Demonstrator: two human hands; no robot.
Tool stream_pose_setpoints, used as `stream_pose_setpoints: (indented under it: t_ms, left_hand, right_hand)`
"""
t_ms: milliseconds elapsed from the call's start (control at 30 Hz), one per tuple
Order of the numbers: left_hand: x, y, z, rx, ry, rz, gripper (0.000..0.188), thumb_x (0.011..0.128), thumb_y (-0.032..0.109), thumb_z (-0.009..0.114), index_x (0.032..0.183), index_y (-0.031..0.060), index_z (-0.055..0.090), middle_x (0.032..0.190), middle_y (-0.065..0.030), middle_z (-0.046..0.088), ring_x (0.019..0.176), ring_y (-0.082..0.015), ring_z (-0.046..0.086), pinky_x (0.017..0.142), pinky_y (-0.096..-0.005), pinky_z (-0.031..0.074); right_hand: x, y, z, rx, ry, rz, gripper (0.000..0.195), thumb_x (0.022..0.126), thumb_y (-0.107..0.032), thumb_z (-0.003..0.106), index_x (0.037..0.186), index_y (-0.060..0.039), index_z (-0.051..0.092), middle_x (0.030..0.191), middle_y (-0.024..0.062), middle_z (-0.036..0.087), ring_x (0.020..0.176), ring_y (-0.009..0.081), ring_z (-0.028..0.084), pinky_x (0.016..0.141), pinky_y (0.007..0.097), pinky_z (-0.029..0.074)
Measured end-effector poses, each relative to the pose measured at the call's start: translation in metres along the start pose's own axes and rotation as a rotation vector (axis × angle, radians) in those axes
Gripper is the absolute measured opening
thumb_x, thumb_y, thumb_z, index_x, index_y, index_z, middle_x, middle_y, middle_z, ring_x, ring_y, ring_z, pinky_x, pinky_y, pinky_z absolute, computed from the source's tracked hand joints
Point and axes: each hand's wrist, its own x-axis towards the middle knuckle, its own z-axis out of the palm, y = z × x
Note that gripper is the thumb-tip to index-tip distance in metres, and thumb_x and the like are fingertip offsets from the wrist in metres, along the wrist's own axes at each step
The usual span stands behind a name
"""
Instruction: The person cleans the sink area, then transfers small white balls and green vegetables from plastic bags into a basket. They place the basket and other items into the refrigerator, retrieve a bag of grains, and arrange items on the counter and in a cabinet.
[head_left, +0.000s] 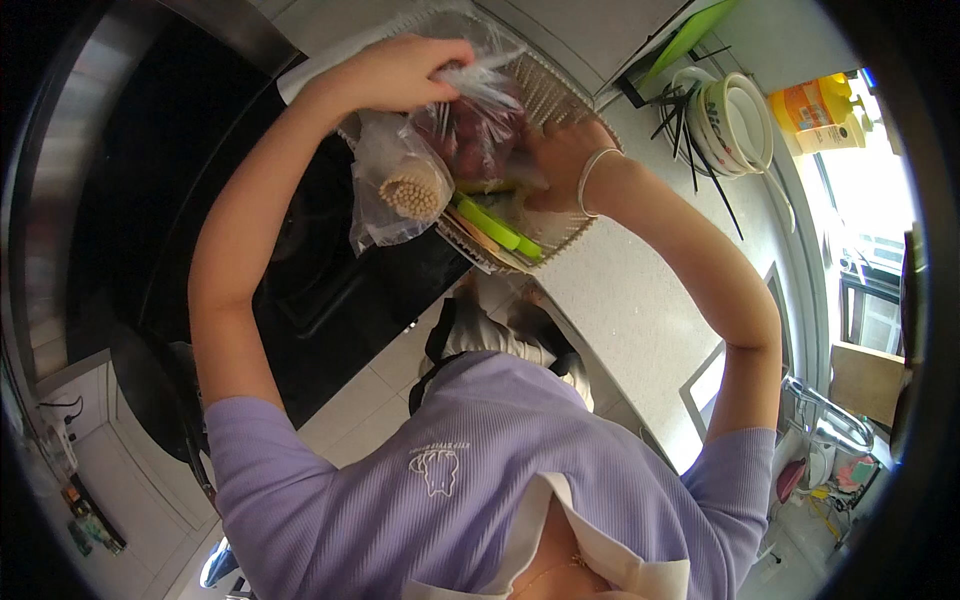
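Observation:
My left hand (420, 71) pinches the gathered top of a clear plastic bag (480, 127) with dark red contents. The bag sits in a woven-look basket (559, 90) at the corner of the counter. Inside the basket's right side is my right hand (570, 154), wearing a bangle on the wrist. Blur and plastic hide its fingers, so its grip is unclear. A second plastic bag, holding a bundle of thin wooden sticks (411, 193), hangs over the basket's near-left edge. Bright green plastic handles (491, 225) lie beside it in the basket.
A black cooktop (337, 255) spans the left, with a dark pan (150, 382) at lower left. On the right counter (622, 292) stand stacked bowls (731, 127) with black sticks leaning out. Yellow bottles (817, 112), a sink (705, 382) and a chrome faucet (829, 416) lie farther right.

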Motion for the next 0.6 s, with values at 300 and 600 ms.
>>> stream_pose_setpoints:
  t_ms: [300, 600]
  left_hand:
    - [-0.038, -0.01, -0.055, -0.416, 0.276, -0.006, 0.025, 0.075, 0.005, 0.054, 0.098, 0.0003, 0.046, 0.08, -0.0035, 0.051, 0.072, -0.009, 0.048, 0.064, -0.0214, 0.041]
    - [-0.059, 0.0, -0.072, -0.509, 0.471, -0.072, 0.025, 0.074, 0.004, 0.054, 0.098, 0.0009, 0.048, 0.084, -0.0013, 0.053, 0.073, -0.0079, 0.051, 0.063, -0.0205, 0.042]
  right_hand:
    - [0.023, 0.002, -0.004, -0.18, -0.03, -0.087, 0.056, 0.069, -0.024, 0.06, 0.118, -0.0144, 0.035, 0.092, 0.0125, 0.056, 0.081, 0.0283, 0.057, 0.067, 0.0378, 0.046]
    - [0.048, 0.013, -0.059, -0.383, 0.19, -0.09, 0.043, 0.067, -0.021, 0.06, 0.108, -0.0175, 0.048, 0.089, 0.0019, 0.058, 0.082, 0.0159, 0.057, 0.076, 0.0302, 0.037]
